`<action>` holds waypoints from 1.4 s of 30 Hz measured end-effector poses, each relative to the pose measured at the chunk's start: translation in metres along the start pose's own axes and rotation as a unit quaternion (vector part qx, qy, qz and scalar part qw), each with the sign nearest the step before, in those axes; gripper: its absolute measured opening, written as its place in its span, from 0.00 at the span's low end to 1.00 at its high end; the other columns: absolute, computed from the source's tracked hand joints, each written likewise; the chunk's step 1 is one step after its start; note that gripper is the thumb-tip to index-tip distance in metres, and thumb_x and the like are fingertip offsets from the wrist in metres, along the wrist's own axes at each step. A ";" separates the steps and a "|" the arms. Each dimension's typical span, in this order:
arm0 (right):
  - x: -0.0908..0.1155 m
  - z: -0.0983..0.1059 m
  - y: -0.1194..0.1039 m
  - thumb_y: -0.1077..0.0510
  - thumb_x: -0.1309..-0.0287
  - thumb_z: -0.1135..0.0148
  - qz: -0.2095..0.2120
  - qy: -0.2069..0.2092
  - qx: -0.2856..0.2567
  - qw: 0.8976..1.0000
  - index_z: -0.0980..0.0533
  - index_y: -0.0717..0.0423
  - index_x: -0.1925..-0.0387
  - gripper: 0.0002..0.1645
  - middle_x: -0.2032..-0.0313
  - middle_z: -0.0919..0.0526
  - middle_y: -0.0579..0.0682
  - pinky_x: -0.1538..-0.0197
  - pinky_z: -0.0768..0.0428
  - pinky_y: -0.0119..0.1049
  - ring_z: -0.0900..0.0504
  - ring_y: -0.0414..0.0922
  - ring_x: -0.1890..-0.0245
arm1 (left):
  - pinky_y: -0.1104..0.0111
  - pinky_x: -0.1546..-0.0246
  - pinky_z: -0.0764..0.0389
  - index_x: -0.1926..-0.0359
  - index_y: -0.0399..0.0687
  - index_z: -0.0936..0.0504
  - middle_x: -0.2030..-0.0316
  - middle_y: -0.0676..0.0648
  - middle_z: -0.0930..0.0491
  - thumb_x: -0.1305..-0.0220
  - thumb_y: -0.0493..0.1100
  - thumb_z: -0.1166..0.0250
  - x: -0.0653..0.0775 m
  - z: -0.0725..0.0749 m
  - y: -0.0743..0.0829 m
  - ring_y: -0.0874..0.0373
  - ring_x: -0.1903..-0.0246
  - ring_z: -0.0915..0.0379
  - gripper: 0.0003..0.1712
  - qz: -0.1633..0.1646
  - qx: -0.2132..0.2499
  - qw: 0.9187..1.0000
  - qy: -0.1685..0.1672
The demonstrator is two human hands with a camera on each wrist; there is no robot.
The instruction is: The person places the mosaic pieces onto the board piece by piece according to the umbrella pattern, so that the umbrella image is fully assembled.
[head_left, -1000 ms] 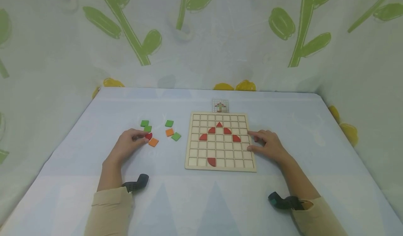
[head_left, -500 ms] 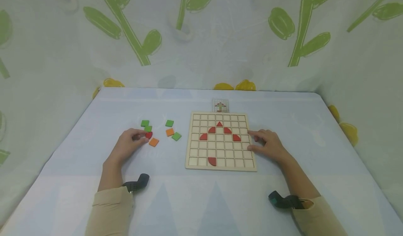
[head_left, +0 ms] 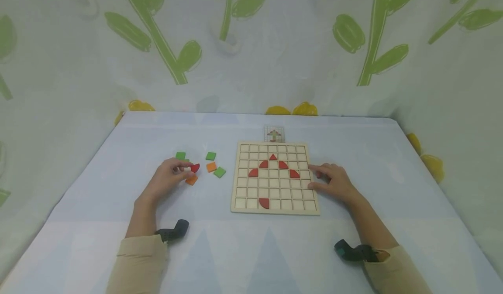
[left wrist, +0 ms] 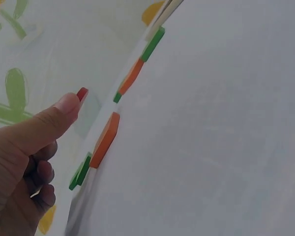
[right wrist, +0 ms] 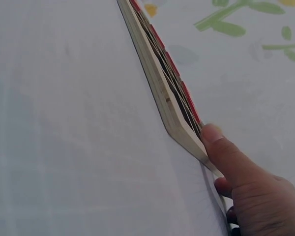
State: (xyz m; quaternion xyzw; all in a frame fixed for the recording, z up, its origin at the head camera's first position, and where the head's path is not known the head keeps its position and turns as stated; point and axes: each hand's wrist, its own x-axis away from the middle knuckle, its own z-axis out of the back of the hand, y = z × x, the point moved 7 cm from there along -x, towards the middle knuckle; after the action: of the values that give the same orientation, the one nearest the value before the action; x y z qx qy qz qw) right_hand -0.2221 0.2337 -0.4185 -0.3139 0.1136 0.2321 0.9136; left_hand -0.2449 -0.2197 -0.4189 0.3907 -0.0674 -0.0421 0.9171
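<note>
A red quarter-circle tile [head_left: 195, 167] is pinched between the thumb and index finger of my left hand [head_left: 169, 176]. In the left wrist view the same red tile [left wrist: 82, 94] pokes out past the thumb tip, up off the table. Cream wooden grid board [head_left: 292, 206] lies flat in front of me, with a red triangle [head_left: 273, 157] and several red quarter-circle tiles set in its cells. My right hand [head_left: 334, 182] rests at the board's right edge, thumb and index finger spread apart and touching it. The right wrist view has the thumb on the board's rim [right wrist: 184, 125].
Loose green square tiles [head_left: 211, 156] and orange square tiles [head_left: 211, 167] lie between my left hand and the board. One orange tile [head_left: 191, 180] is right below the left fingertips. A small pattern card [head_left: 273, 133] lies against the board's far edge.
My left hand has lifted the red tile off the table and moved slightly right with it. My right hand has stayed at the board's edge.
</note>
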 end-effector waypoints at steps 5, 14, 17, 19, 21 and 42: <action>0.001 -0.002 0.001 0.53 0.60 0.25 -0.011 -0.009 0.003 1.000 0.21 0.57 0.49 0.32 0.72 0.27 0.43 0.67 0.39 0.33 0.37 0.38 0.70 | 0.64 0.62 0.30 0.50 0.46 0.18 0.62 0.44 0.27 0.41 0.45 0.34 -0.005 -0.008 0.010 0.50 0.54 0.38 0.17 -0.019 -0.008 1.000 -0.011; 0.002 -0.002 0.003 0.51 0.58 0.26 -0.044 -0.014 0.007 0.999 0.22 0.56 0.47 0.33 0.71 0.27 0.44 0.66 0.39 0.35 0.37 0.40 0.69 | 0.63 0.63 0.31 0.51 0.49 0.18 0.64 0.47 0.28 0.42 0.45 0.33 -0.006 -0.016 0.034 0.52 0.57 0.37 0.17 -0.064 -0.027 0.998 -0.005; 0.001 -0.003 0.003 0.51 0.59 0.26 -0.043 -0.018 0.003 0.999 0.22 0.56 0.48 0.33 0.71 0.27 0.44 0.66 0.39 0.35 0.37 0.39 0.69 | 0.63 0.63 0.32 0.51 0.48 0.17 0.65 0.47 0.27 0.43 0.44 0.32 -0.005 -0.020 0.039 0.51 0.59 0.36 0.18 -0.083 -0.026 0.996 -0.005; 0.001 -0.003 0.003 0.52 0.59 0.26 -0.042 -0.018 0.006 0.999 0.22 0.56 0.48 0.33 0.71 0.27 0.43 0.66 0.39 0.34 0.37 0.39 0.69 | 0.63 0.62 0.33 0.52 0.47 0.17 0.66 0.47 0.27 0.44 0.43 0.31 -0.003 -0.023 0.042 0.51 0.60 0.36 0.18 -0.099 -0.025 0.995 -0.002; 0.001 -0.003 0.004 0.52 0.60 0.25 -0.040 -0.016 0.006 0.999 0.21 0.57 0.49 0.32 0.72 0.27 0.43 0.66 0.39 0.34 0.37 0.39 0.69 | 0.62 0.62 0.33 0.52 0.46 0.17 0.67 0.47 0.27 0.45 0.42 0.30 -0.003 -0.025 0.046 0.51 0.60 0.36 0.18 -0.111 -0.021 0.994 0.001; 0.002 -0.001 0.000 0.53 0.60 0.25 -0.006 -0.003 0.005 1.000 0.21 0.57 0.49 0.32 0.72 0.27 0.43 0.67 0.40 0.33 0.37 0.38 0.70 | 0.63 0.62 0.34 0.55 0.50 0.16 0.68 0.50 0.26 0.47 0.44 0.29 -0.002 -0.044 0.071 0.54 0.60 0.37 0.16 -0.129 -0.025 0.991 0.001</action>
State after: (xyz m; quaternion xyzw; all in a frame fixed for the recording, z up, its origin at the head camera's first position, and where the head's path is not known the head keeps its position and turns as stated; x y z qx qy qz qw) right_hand -0.2203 0.2338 -0.4203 -0.3095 0.1103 0.2272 0.9167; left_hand -0.2379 -0.1391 -0.3986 0.3733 -0.0142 -0.1611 0.9135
